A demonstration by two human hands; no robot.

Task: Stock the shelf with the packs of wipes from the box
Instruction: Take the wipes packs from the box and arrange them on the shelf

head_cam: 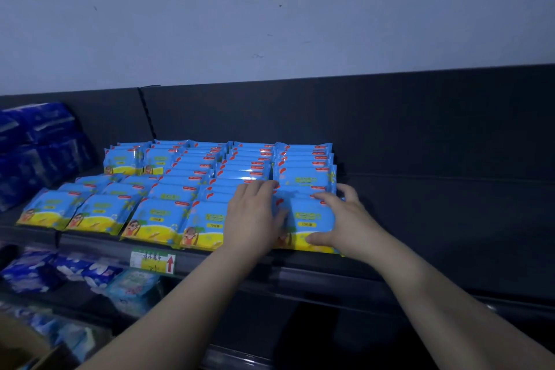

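On shelf (435, 213), at right end of the rows of packs (168, 198): gripping front pack (306, 216) from both sides, with left hand (252, 213) curled round its left edge and right hand (342, 219) round its right. Box (18, 345) down at lower left.

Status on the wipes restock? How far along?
Done: several rows of wipes packs fill the shelf from the left. In hand: left hand and right hand grip the rightmost front pack. Left: shelf space right of it is bare; what remains in the box is out of view.
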